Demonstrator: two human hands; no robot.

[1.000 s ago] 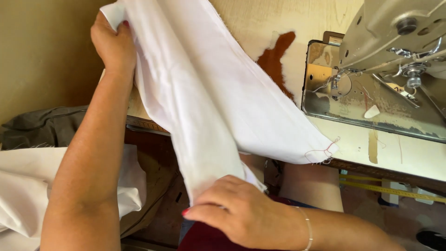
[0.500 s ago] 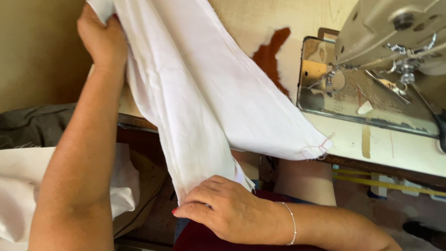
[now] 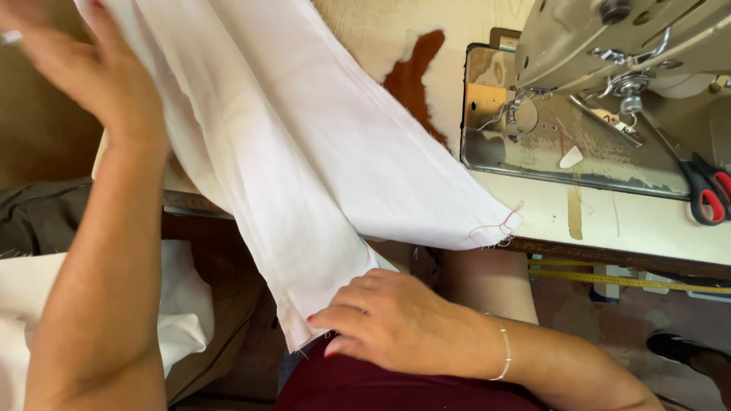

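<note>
A long strip of white fabric point(image 3: 304, 152) runs from the top left down to my lap, one frayed corner lying on the table edge point(image 3: 609, 255). My left hand point(image 3: 91, 72) is raised at the top left beside the fabric's upper part. Its fingers are spread and blurred, and whether the thumb still pinches the cloth is hidden. My right hand point(image 3: 396, 320), with a thin bracelet at the wrist, lies over the fabric's lower end and holds it against my dark red lap.
A sewing machine point(image 3: 609, 46) with a metal bed plate point(image 3: 533, 144) stands at the right on the cream table. Red-handled scissors point(image 3: 708, 194) lie at the far right. A yellow tape measure point(image 3: 624, 280) hangs under the table. More white cloth point(image 3: 183, 304) and dark fabric point(image 3: 38, 217) lie at the left.
My left hand has risen up and to the left, and its closed grip has spread into open fingers. My right hand has stayed on the fabric's lower end.
</note>
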